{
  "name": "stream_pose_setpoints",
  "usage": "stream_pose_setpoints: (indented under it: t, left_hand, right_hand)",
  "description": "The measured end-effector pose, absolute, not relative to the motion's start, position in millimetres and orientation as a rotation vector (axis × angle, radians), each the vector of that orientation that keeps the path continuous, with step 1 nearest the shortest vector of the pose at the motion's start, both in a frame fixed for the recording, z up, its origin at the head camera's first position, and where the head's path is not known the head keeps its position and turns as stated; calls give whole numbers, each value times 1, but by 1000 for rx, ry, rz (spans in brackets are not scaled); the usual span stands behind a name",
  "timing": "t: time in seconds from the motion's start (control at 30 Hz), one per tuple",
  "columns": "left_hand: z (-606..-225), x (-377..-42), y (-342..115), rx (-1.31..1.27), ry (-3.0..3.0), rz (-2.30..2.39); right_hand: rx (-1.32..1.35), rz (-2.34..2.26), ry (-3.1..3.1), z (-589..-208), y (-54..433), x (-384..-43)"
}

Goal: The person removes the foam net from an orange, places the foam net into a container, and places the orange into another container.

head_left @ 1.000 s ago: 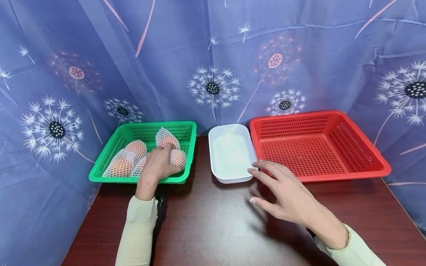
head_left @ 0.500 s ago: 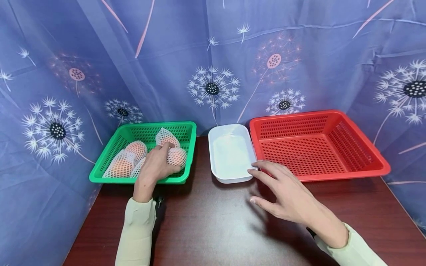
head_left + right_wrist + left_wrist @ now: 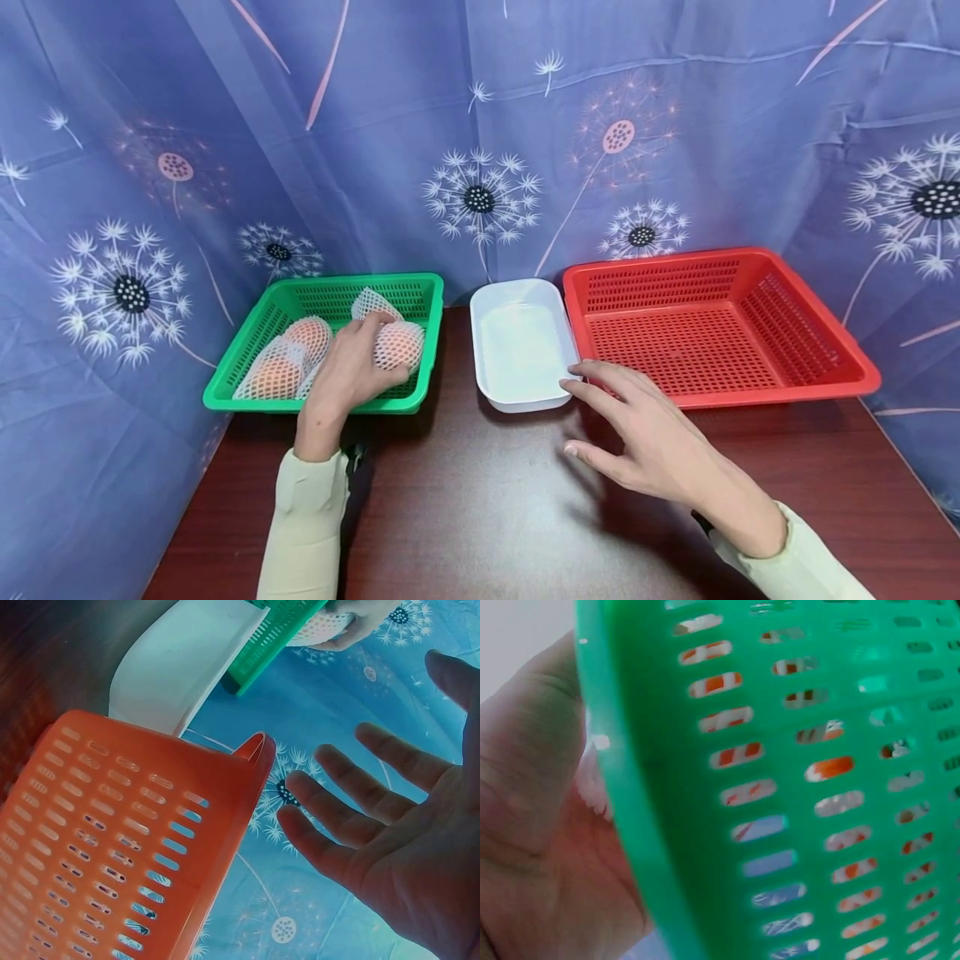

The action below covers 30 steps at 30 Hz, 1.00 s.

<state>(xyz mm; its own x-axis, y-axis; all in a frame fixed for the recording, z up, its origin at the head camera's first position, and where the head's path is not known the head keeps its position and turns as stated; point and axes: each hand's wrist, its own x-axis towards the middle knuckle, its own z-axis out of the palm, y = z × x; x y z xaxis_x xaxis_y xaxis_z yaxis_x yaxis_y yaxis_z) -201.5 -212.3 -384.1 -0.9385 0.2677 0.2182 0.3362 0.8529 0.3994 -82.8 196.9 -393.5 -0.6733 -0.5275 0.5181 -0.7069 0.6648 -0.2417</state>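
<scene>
At the right end of the green basket (image 3: 255,406), my left hand (image 3: 347,373) grips a round orange-pink fruit (image 3: 399,346) in a white foam net, thumb in front and fingers behind. Another netted fruit (image 3: 370,305) lies just behind that hand, and more netted fruits (image 3: 276,375) lie to its left, one partly covered by it. In the left wrist view the slotted basket wall hides most of the grip. My right hand (image 3: 647,433) hovers with spread fingers by the front right corner of the white tray (image 3: 521,354), holding nothing; the right wrist view shows its bare palm.
The red basket (image 3: 675,346), with nothing in it, stands right of the white tray, their rims close together. A gap of dark wooden table (image 3: 450,467) separates tray and green basket. A blue dandelion-print curtain (image 3: 390,125) hangs right behind the containers.
My left hand has shifted slightly left and toward me, and the gripped fruit has come up a little, showing more of itself. The right hand stays in place.
</scene>
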Motion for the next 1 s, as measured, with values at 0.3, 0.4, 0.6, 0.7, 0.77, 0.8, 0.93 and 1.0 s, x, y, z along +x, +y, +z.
stream_pose_setpoints:
  t: [0.3, 0.4, 0.6, 0.7, 0.77, 0.8, 0.93, 1.0]
  left_hand:
    - [-370, -189, -210, -463, -2869, -703]
    - [-365, -185, -209, -458, -2867, -707]
    - [-360, -179, -206, -503, -2834, -722]
    - [-358, -177, -203, -549, -2817, -756]
    - [-356, -175, -201, -575, -2810, -786]
    - [-355, -174, -200, -586, -2809, -802]
    - [-352, -170, -197, -597, -2812, -862]
    - [-351, -168, -195, -603, -2813, -883]
  right_hand:
    - [969, 602, -2476, -393, 196, -82]
    - [968, 606, -2478, -393, 196, -82]
    - [977, 615, -2474, -393, 196, -82]
    - [985, 620, -2467, -393, 196, -82]
    - [990, 622, -2463, -393, 196, -82]
    - [993, 623, -2462, -393, 196, -82]
    - [995, 625, -2461, -394, 197, -82]
    - [994, 629, -2461, -394, 196, -82]
